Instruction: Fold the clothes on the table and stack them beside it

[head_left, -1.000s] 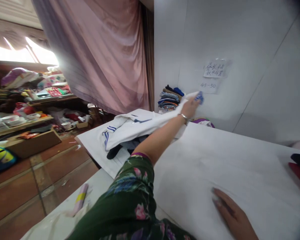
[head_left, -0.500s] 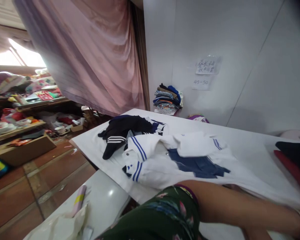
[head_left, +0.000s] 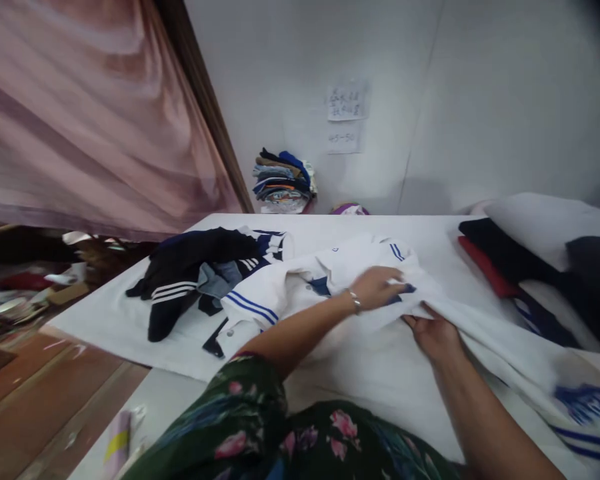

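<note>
A white jacket (head_left: 360, 260) with blue stripes and round snap buttons lies spread across the table in front of me. Its white cloth runs on to the right, where blue lettering (head_left: 587, 400) and more stripes show. My left hand (head_left: 380, 287), with a bracelet at the wrist, is closed on the jacket's cloth near the middle, its fingers slightly blurred. Just right of it, my right hand (head_left: 437, 333) pinches a fold of the same cloth between thumb and fingers. Some navy fabric (head_left: 320, 287) shows in the jacket's opening.
Black clothing with white stripes (head_left: 190, 267) is heaped on the table's left. Folded garments (head_left: 283, 180) are stacked by the wall. Dark and red clothes (head_left: 500, 267) lie at right beside a pale bundle (head_left: 555, 220). A pink curtain (head_left: 90, 120) hangs at left.
My view has swung to the right. My left arm has moved from the far right to over the jacket, and both hands now grip its cloth. Less of the navy fabric shows.
</note>
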Tool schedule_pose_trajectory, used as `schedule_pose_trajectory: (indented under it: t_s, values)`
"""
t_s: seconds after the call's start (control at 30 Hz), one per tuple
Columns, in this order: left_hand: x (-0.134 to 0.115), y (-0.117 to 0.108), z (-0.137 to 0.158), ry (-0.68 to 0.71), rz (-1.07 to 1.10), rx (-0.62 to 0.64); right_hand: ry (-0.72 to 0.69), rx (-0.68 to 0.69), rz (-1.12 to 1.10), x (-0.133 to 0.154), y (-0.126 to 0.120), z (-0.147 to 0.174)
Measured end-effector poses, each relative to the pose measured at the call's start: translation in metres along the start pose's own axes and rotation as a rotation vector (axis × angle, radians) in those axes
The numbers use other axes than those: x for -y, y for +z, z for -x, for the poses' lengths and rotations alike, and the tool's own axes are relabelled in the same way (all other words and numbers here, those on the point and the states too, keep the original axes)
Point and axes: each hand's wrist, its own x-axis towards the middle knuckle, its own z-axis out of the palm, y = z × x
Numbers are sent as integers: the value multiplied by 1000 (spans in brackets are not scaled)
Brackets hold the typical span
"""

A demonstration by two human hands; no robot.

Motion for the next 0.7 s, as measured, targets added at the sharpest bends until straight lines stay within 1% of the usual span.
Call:
schedule_pose_trajectory:
  t_s: [0.03,0.1,0.17,0.23,0.3,0.37,0.5,0.57,0.63,0.7]
  values:
    - [25,-19,9,-96,-133,-60,-22,4,-56,-2,-1,-1]
    - [71,-49,28,-282,-384,-101,-51,-9,-135,-7,-4,-3]
    - [105,-68,46,-427,-561,-66,-66,-29,-154,-11,-7,-6]
    - [125,-75,60,-503,-616,0,-77,-37,-154,-14,-10,-8]
    - [132,-75,68,-537,-587,60,-75,-64,-151,-16,-12,-10]
    - [130,-71,68,-529,-555,98,-77,-82,-150,-18,-13,-10]
    - [122,-60,53,-469,-621,154,-104,-58,-122,-21,-15,-10]
    - [122,-58,40,-483,-642,150,-100,-58,-111,-22,-16,-9]
    - [124,-65,23,-507,-630,108,-84,-69,-104,-22,-18,-9]
    - [128,-85,2,-527,-606,34,-68,-76,-88,-22,-20,-9]
